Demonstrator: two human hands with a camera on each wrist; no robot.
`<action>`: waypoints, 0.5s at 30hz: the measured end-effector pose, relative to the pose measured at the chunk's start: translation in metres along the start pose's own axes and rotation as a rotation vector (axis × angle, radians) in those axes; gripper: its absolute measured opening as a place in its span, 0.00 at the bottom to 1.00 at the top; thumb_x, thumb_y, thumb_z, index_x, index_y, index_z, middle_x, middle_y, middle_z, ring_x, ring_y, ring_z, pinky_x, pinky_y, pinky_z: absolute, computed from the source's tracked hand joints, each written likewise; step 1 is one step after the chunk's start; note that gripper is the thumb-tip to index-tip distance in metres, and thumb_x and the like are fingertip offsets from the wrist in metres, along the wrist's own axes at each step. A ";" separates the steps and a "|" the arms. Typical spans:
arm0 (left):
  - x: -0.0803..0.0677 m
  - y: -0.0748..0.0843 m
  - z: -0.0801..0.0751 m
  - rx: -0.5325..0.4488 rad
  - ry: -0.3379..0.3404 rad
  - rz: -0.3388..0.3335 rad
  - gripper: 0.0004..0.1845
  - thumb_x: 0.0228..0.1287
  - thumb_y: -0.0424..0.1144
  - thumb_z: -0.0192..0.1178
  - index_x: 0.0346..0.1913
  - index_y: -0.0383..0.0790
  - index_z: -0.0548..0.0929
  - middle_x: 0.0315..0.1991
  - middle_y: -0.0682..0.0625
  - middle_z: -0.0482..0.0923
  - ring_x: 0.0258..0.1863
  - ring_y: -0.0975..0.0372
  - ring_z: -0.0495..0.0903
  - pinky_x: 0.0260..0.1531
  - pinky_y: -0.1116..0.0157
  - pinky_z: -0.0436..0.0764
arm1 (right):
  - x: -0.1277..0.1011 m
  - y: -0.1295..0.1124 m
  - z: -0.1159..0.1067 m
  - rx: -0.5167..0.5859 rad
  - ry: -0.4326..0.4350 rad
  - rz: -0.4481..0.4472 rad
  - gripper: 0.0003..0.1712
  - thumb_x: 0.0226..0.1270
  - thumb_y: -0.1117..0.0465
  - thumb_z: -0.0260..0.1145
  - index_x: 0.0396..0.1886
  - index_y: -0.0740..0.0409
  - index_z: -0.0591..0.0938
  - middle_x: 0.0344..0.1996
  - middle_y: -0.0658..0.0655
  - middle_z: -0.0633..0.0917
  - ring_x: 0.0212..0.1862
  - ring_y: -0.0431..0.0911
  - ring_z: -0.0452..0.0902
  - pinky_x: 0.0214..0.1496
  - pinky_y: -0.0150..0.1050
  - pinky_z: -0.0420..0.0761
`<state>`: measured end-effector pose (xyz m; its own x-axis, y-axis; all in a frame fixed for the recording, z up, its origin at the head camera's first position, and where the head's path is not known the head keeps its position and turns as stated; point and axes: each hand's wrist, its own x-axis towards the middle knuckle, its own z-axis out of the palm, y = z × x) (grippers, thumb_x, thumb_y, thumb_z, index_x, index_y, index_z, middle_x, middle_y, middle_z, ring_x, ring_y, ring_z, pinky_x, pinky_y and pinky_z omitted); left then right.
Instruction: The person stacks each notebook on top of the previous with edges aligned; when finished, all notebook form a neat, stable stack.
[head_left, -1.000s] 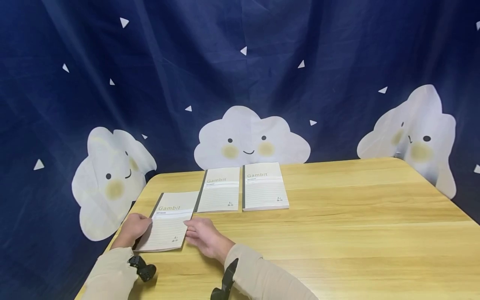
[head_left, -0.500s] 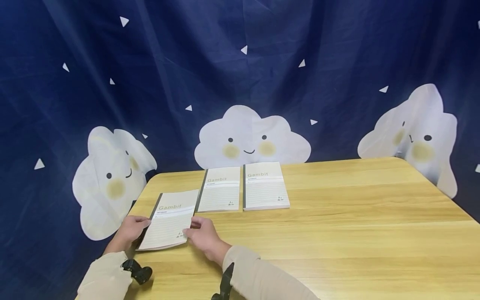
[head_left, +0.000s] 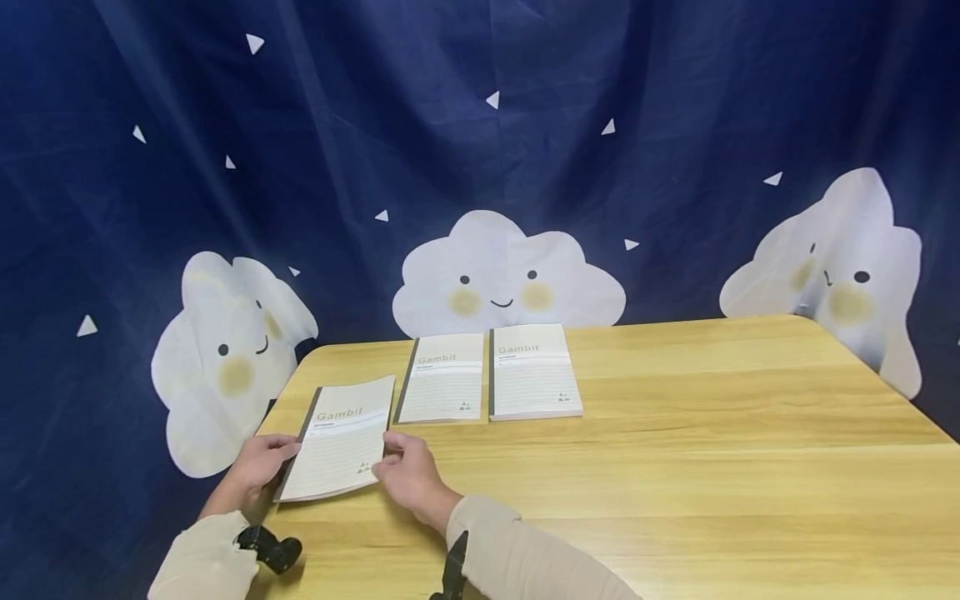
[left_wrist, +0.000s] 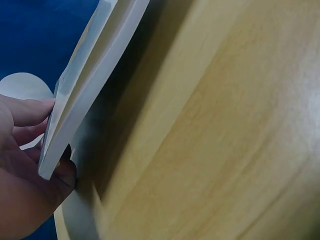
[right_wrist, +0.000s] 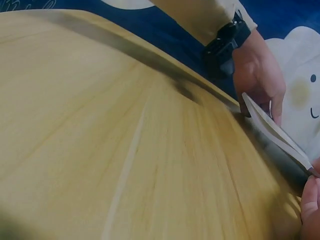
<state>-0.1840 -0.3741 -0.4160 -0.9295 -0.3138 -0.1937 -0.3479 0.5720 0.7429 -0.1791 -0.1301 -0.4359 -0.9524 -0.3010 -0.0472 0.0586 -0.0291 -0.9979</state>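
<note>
- The wooden table is light yellow with visible grain; its near-left corner is rounded and it fills the lower half of the head view.
- Behind it hangs a dark blue curtain printed with small white triangles and three smiling white clouds: one far left, one centre, one far right.
- The nearest notebook, marked "Gambit", sits at the near-left of the table, lifted clear of the wood along its near edge.
- The left hand grasps the notebook's left spine edge, thumb under and fingers on top.
- The right hand pinches the notebook's near-right corner.
- Two more notebooks lie flat at the far side, side by side: the middle notebook and, just right of it, the right notebook.
</note>
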 end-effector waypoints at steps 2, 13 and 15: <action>-0.002 -0.001 -0.001 -0.056 -0.012 -0.005 0.22 0.68 0.33 0.49 0.58 0.18 0.69 0.41 0.36 0.78 0.33 0.60 0.77 0.28 0.66 0.78 | 0.000 0.000 -0.001 -0.003 -0.011 0.001 0.32 0.53 0.76 0.64 0.61 0.66 0.73 0.44 0.55 0.80 0.26 0.36 0.70 0.22 0.23 0.72; -0.011 0.014 0.000 -0.229 -0.014 0.028 0.22 0.69 0.34 0.50 0.59 0.20 0.66 0.30 0.54 0.73 0.27 0.66 0.71 0.23 0.70 0.74 | 0.002 -0.005 -0.020 0.027 -0.069 -0.004 0.31 0.58 0.75 0.61 0.64 0.61 0.71 0.22 0.47 0.72 0.18 0.36 0.62 0.14 0.24 0.61; -0.013 0.017 0.002 -0.247 -0.006 0.027 0.22 0.69 0.33 0.51 0.60 0.20 0.67 0.29 0.55 0.72 0.27 0.67 0.70 0.24 0.71 0.73 | 0.002 -0.006 -0.025 0.017 -0.085 -0.014 0.31 0.59 0.74 0.61 0.64 0.61 0.70 0.21 0.47 0.72 0.17 0.36 0.62 0.13 0.25 0.61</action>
<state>-0.1783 -0.3593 -0.4024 -0.9391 -0.2959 -0.1747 -0.2829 0.3774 0.8818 -0.1893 -0.1069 -0.4307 -0.9245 -0.3803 -0.0281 0.0510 -0.0503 -0.9974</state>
